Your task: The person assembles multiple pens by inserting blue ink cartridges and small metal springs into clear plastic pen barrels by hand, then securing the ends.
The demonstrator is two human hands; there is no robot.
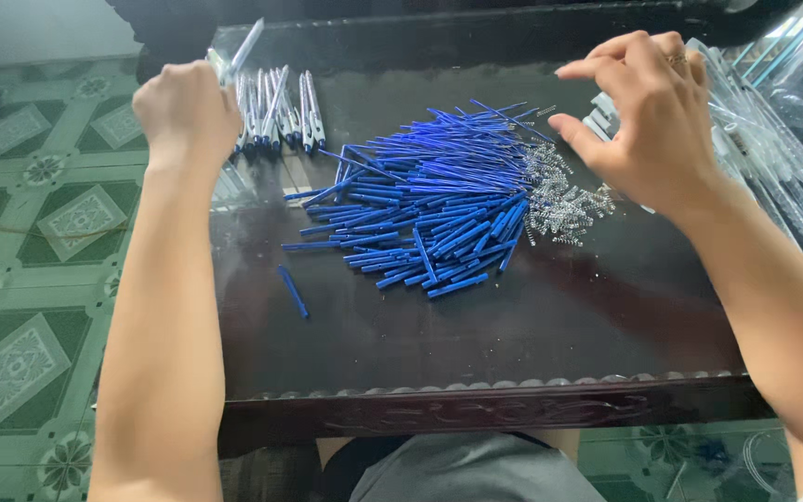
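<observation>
The left hand (186, 110) is clamped on a clear plastic pen barrel (243, 48); the right hand (654, 116), fingers apart, hovers beside small metal springs (564, 200) (pinching one only works best).

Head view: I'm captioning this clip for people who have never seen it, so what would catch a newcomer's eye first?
The big heap of blue pen refills in the middle of the dark table stands out first, with a tangle of small metal springs at its right edge. The left hand holds a clear pen above a row of assembled pens at the far left, while the right hand hovers over clear pen barrels at the right.
</observation>
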